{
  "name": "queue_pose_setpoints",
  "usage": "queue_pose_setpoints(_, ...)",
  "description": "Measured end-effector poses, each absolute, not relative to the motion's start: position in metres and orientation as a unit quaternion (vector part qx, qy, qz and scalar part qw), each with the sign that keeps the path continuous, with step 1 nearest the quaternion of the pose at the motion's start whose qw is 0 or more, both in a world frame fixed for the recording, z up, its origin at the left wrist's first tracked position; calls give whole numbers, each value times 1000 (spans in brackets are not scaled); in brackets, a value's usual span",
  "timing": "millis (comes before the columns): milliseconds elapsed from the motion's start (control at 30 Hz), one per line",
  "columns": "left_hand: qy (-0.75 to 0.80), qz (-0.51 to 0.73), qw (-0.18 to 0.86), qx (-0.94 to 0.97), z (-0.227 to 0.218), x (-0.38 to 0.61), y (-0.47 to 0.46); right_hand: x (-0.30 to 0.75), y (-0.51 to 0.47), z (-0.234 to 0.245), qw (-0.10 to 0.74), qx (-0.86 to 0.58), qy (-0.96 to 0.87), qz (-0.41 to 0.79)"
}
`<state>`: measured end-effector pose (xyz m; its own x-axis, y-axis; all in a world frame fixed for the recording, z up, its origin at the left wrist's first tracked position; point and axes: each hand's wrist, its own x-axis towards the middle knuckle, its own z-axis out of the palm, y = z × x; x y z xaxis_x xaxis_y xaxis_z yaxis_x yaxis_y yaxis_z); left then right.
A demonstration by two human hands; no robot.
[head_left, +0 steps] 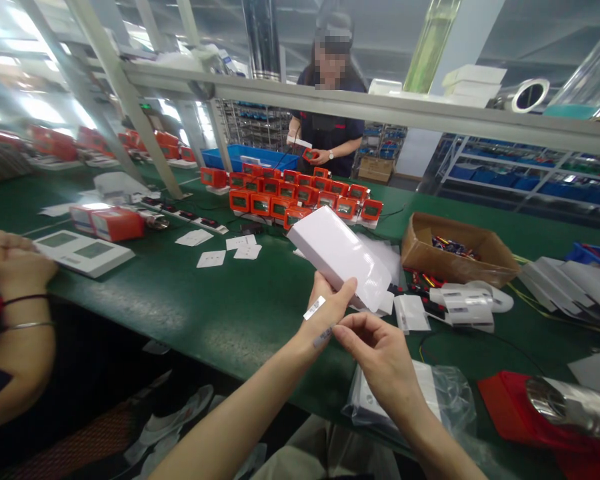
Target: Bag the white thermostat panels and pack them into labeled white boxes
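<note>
My left hand [333, 300] is closed around a white cardboard box [337, 250], holding it tilted above the green table. Two small printed stickers cling to that arm: a white sticker [315, 308] on the back of the hand and a greyish sticker [323, 337] at the wrist. With thumb and forefinger pinched together, my right hand [380, 353] is at the edge of the wrist sticker. Below the right forearm lies a clear plastic bag [455, 400] with a flat white item inside.
Orange-framed devices [280, 207] stand in rows at the back. A cardboard carton [455, 257] of wires is on the right, a red device with a metal tube [555, 400] nearer. One co-worker [335, 127] stands opposite; another's arm [23, 320] is at left. Paper cards [211, 259] lie mid-table.
</note>
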<state>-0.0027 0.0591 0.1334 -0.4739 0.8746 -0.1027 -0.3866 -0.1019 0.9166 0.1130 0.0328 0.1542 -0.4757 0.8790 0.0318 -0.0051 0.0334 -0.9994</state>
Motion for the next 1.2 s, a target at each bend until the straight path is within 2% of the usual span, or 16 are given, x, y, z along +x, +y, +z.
queue_pose_setpoints(100, 504, 697, 440, 258, 131, -4, 59, 112, 31, 156, 367, -349, -613, 606)
queue_pose_setpoints(367, 487, 676, 468, 295, 139, -13, 50, 135, 18, 176, 354, -344, -688, 531)
queue_pose_setpoints(533, 446, 656, 516, 324, 147, -31, 37, 177, 58, 177, 419, -362, -664, 503)
queue_pose_setpoints(600, 443, 644, 525, 336, 147, -34, 34, 185, 73, 174, 420, -375, -665, 491)
queue_pose_setpoints(767, 443, 636, 525, 352, 148, -31, 32, 173, 79, 165, 398, -360, -683, 495)
queue_pose_setpoints(1200, 451, 645, 500, 361, 147, -29, 30, 152, 78, 164, 421, -386, -671, 472)
